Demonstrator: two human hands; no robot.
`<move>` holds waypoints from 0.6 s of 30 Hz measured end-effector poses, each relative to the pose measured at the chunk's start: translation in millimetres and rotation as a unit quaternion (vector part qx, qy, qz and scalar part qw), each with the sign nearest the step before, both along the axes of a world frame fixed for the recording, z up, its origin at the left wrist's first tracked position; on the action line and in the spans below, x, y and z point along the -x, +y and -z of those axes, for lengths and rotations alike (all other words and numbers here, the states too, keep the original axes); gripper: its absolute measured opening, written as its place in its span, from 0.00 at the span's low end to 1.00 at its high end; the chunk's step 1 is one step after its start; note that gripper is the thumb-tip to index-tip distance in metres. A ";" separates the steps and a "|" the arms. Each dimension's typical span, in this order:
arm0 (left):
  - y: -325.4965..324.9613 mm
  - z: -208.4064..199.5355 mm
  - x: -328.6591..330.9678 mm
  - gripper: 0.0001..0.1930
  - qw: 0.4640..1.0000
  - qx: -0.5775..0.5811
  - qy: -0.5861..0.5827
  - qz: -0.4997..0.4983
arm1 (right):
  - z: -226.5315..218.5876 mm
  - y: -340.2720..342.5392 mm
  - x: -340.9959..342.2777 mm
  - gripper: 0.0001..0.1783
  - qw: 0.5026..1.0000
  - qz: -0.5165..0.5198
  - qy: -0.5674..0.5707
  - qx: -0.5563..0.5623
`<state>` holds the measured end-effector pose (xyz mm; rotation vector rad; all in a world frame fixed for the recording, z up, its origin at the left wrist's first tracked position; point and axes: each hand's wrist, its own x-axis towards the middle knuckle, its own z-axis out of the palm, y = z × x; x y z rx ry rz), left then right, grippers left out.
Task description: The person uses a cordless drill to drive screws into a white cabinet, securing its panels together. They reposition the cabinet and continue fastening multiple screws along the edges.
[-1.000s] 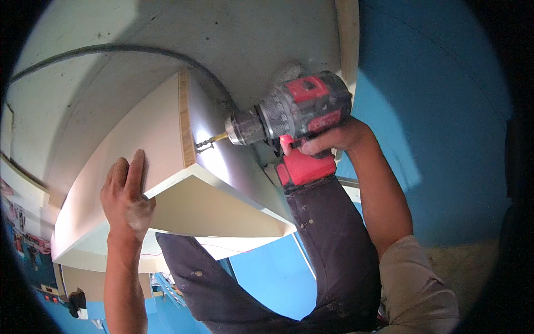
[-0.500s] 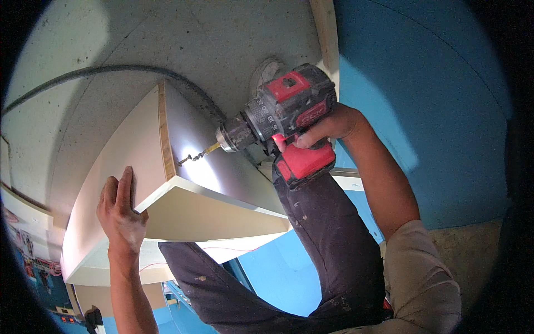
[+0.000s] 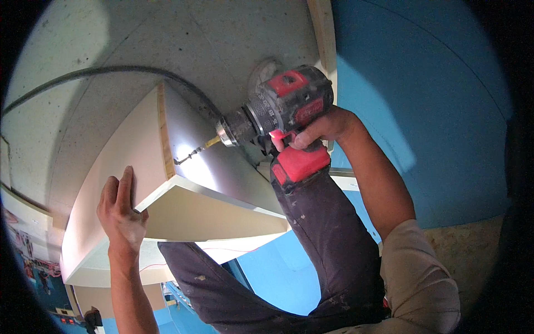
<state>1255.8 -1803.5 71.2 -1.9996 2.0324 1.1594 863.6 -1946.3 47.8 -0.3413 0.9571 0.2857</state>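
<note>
In my right hand (image 3: 328, 128) is a red and black cordless drill (image 3: 289, 103), gripped by its handle with the index finger at the trigger. Its yellow-shanked bit (image 3: 211, 142) points left and down, in line with a small dark screw (image 3: 181, 161). The screw's tip is against or very close to the bare wood edge (image 3: 165, 131) of a white board (image 3: 117, 142); I cannot tell whether it has entered. My left hand (image 3: 120, 209) grips that board near its front corner, fingers along the face and thumb at the edge.
White panels join at a corner, with an inner panel (image 3: 222, 206) below. A black hose (image 3: 133, 68) curves across the grey floor (image 3: 167, 33) behind. My dark-trousered knees (image 3: 328, 234) are close below the drill. Blue surface (image 3: 417, 100) lies to the right, beside a wooden strip (image 3: 324, 33).
The drill has shifted slightly left and down with my right hand. The screw has come from a little off the board's edge to it. My left hand has stayed put.
</note>
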 end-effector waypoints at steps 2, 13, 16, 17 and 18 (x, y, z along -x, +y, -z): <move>-0.1 -0.3 -0.4 0.41 1.000 -0.008 0.001 -0.004 | -6.5 -6.6 -9.7 0.25 1.000 0.014 -0.006 0.004; -0.6 -0.8 2.7 0.41 1.000 0.002 -0.015 0.012 | -6.3 -8.7 -3.3 0.23 0.997 -0.051 -0.009 0.049; 1.0 -0.7 0.8 0.41 1.000 -0.006 -0.015 0.016 | -11.3 -17.7 -10.3 0.22 0.996 -0.050 0.007 0.070; 1.6 0.4 -0.1 0.41 1.000 -0.006 -0.012 0.015 | -12.7 -21.6 -13.3 0.22 0.997 -0.043 0.002 0.060; 1.9 1.2 -0.7 0.40 1.000 -0.005 -0.009 0.015 | -13.2 -23.7 -15.1 0.22 0.998 -0.036 -0.002 0.050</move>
